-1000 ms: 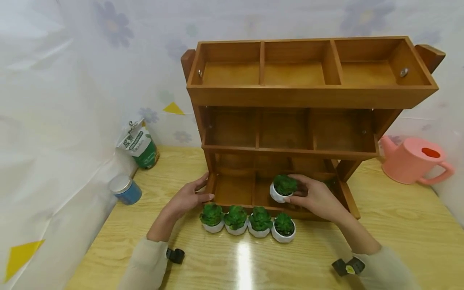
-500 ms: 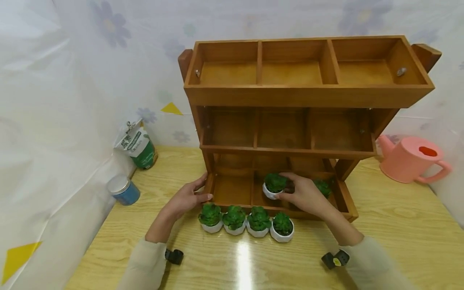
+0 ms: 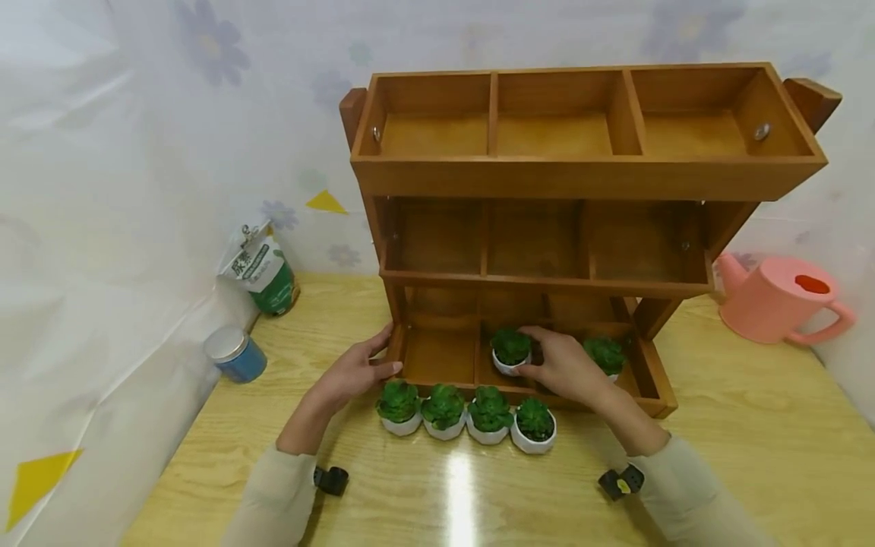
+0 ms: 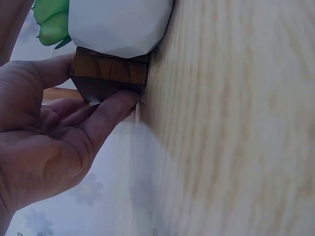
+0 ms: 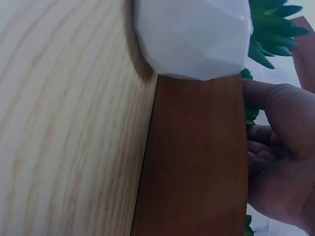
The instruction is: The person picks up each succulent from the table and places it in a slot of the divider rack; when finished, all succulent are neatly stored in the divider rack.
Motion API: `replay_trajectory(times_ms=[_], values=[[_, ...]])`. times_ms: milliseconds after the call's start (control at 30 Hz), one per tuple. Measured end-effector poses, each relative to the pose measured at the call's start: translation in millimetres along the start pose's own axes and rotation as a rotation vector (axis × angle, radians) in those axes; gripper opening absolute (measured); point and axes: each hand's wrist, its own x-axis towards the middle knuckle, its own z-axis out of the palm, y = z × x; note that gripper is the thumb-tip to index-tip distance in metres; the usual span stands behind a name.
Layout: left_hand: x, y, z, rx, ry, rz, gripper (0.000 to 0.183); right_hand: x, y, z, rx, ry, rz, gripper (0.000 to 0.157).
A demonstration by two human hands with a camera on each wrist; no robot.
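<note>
A three-tier wooden plant shelf [image 3: 588,180] stands on the table, each tier split into compartments. My right hand [image 3: 566,370] grips a small potted succulent [image 3: 511,347] with a white pot, inside the middle compartment of the bottom tier. Whether that pot touches the compartment floor, I cannot tell. Just right of the hand, another potted succulent [image 3: 604,354] sits in the right compartment, partly hidden by it. My left hand [image 3: 350,374] holds the left end of the bottom tier between thumb and fingers; the left wrist view shows the wooden corner [image 4: 110,69] between them.
Several potted succulents [image 3: 444,410] line the table in front of the bottom tier. At the left are a blue jar [image 3: 241,360] with a silver lid and a clipped green-and-white bag [image 3: 270,281]. A pink watering can [image 3: 775,304] stands at the right.
My right hand has carried its succulent leftward and slightly back within the bottom tier, uncovering the succulent in the right compartment. My left hand stays on the shelf's end.
</note>
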Motion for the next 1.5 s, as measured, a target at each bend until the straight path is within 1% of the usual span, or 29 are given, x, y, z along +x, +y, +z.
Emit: replay_trajectory(times_ms=[100,300,433,600,700,867,1067,1167,1233,1333,1433,1500], values=[[0.5,0.3,0.2,0.015,0.012,-0.001,0.078,-1,0,-0.4,-0.044,0.005,-0.026,0.066],[1.8,-2.3,-1.3,0.015,0.006,-0.001,0.079,-2,-2,0.1,-0.063,0.005,-0.022,0.065],[2.3,-3.5,-2.4,0.01,0.011,-0.006,0.079,-2,-3,-0.9,-0.049,0.016,-0.022,0.067],[2.3,-2.3,-1.2,0.007,0.014,-0.007,0.079,-8,-1,-6.6,0.0,0.014,-0.031,0.067],[2.3,-1.2,0.1,0.013,0.013,-0.003,0.079,-14,2,-11.8,0.055,0.022,-0.039,0.065],[2.2,-1.6,0.3,0.01,0.033,-0.03,0.079,-24,8,-21.0,0.157,0.054,-0.041,0.061],[2.1,-2.1,-0.5,0.017,0.043,-0.029,0.079,-40,13,-29.2,0.182,0.082,-0.038,0.06],[2.1,-1.3,0.1,0.014,0.05,-0.037,0.079,-50,15,-33.6,0.21,0.096,-0.043,0.058],[1.9,-1.2,0.4,0.022,0.05,-0.031,0.079,-56,16,-36.3,0.233,0.101,-0.046,0.055],[2.0,-1.2,-0.2,0.033,0.056,-0.029,0.079,-65,18,-39.2,0.252,0.097,-0.043,0.051],[2.0,-1.7,-0.8,0.046,0.058,-0.018,0.079,-74,21,-41.7,0.259,0.09,-0.041,0.049],[1.9,-1.9,-0.7,0.044,0.058,-0.023,0.08,-80,22,-42.8,0.26,0.087,-0.033,0.049]])
